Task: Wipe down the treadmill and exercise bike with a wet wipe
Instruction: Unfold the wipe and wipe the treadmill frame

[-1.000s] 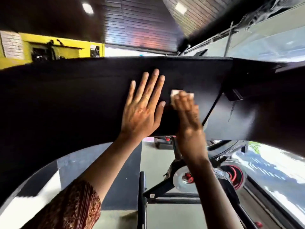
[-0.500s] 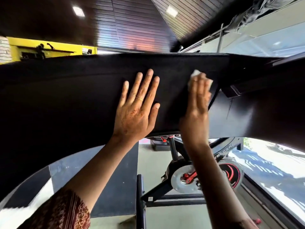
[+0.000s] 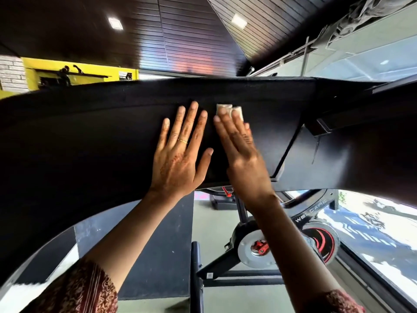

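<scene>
A wide black treadmill panel [image 3: 90,143] fills the middle of the head view. My left hand [image 3: 180,154] lies flat on it with fingers spread and straight. Just to its right, my right hand [image 3: 241,152] presses a folded white wet wipe [image 3: 228,108] against the same panel with straight fingers; only the wipe's top edge shows past the fingertips. Below the panel stands the black exercise bike [image 3: 255,249] with a silver disc and a red-striped flywheel.
A black frame bar [image 3: 287,150] runs diagonally just right of my right hand. The bike's floor stand [image 3: 196,279] sits on a grey floor. A dark mat [image 3: 158,245] lies left of it. Bright windows run along the right side.
My right hand with the wipe slid up and right across the panel, then came back left beside my left hand. My left hand stayed flat in place.
</scene>
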A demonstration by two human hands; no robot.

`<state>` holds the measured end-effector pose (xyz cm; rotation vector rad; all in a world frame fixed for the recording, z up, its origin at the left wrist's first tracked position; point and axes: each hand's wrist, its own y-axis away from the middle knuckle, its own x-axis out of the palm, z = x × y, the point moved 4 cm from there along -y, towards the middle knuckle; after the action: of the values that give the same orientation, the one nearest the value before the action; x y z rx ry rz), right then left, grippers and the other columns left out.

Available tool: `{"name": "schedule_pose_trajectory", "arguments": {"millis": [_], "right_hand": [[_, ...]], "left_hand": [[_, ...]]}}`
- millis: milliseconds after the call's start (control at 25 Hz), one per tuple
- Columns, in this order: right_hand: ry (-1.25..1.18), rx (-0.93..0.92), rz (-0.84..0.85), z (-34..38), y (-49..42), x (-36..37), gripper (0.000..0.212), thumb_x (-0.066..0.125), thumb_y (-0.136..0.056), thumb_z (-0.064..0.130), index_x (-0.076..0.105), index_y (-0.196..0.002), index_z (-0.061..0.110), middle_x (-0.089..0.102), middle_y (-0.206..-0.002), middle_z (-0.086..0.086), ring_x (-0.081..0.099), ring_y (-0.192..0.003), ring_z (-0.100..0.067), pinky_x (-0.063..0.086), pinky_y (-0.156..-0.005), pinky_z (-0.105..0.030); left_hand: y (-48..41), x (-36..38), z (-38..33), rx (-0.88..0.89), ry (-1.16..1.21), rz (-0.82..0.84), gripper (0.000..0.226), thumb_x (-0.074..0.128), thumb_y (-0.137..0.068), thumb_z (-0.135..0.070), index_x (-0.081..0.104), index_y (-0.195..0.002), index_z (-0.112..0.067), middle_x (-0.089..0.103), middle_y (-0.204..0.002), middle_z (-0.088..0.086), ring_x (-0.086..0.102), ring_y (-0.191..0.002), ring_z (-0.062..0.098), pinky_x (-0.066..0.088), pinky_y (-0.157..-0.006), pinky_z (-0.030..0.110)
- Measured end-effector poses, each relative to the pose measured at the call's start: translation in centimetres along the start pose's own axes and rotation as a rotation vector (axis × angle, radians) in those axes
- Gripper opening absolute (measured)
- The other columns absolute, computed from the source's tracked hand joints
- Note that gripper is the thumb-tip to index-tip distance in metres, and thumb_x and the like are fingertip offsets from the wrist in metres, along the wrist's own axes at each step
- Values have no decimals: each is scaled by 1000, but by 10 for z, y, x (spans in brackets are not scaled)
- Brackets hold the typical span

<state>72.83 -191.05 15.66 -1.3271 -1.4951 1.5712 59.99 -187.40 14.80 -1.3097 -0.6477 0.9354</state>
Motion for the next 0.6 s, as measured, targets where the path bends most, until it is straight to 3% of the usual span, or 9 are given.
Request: {"name": "schedule_pose_trajectory", "arguments": {"millis": [80, 160, 240, 360, 480, 520, 600], "right_hand": [[-1, 177, -107, -25, 3, -15, 72, 31, -73, -22, 34, -143, -4, 24, -153, -20, 16, -144, -36, 11, -120, -40], [-24, 242, -179, -21, 5, -22, 66, 26, -76, -20, 36, -140, -9, 27, -151, -25, 17, -143, -42, 11, -120, -38], [-20, 105, -138, 0, 3, -21, 54, 23, -86, -8, 40, -137, -11, 32, -148, -26, 24, -140, -42, 16, -119, -34], [9, -104, -166, 12, -29, -22, 42, 24, -96, -7, 45, -133, -13, 39, -142, -29, 33, -136, -43, 26, -116, -40], [191, -253, -132, 6, -52, -14, 43, 44, -92, -9, 48, -135, -4, 46, -141, -20, 38, -135, -37, 29, -115, -42], [251, -227, -154, -9, -51, -19, 47, 43, -89, -11, 49, -135, -3, 47, -141, -20, 40, -134, -37, 29, -114, -41], [320, 19, -221, -46, -44, -39, 59, 35, -79, -17, 46, -136, -6, 44, -142, -24, 38, -134, -41, 27, -115, -44]], "left_hand": [[0, 0, -1, 2, 9, 0, 59, 35, -97, -38, 31, -146, -6, 25, -154, 13, 21, -143, 28, 6, -118, 40], [0, 0, -1, 2, 12, -2, 59, 35, -97, -38, 31, -146, -6, 24, -154, 13, 20, -143, 28, 6, -118, 40], [-3, -2, -1, 6, 25, -13, 60, 36, -96, -38, 30, -147, -6, 24, -154, 14, 20, -143, 28, 4, -118, 40], [-16, -5, 3, -10, 39, -44, 62, 37, -95, -39, 31, -146, -5, 26, -153, 16, 19, -143, 28, 1, -118, 39], [-27, -4, 7, -22, 60, -48, 63, 38, -95, -40, 33, -145, -2, 28, -152, 20, 19, -143, 30, 0, -118, 39], [-28, -3, 6, -15, 62, -38, 64, 38, -94, -39, 32, -145, -1, 27, -152, 20, 19, -143, 30, 0, -118, 39], [-27, -2, 5, -1, 53, -25, 65, 40, -94, -39, 30, -146, -1, 26, -153, 21, 19, -143, 32, 2, -118, 40]]}}
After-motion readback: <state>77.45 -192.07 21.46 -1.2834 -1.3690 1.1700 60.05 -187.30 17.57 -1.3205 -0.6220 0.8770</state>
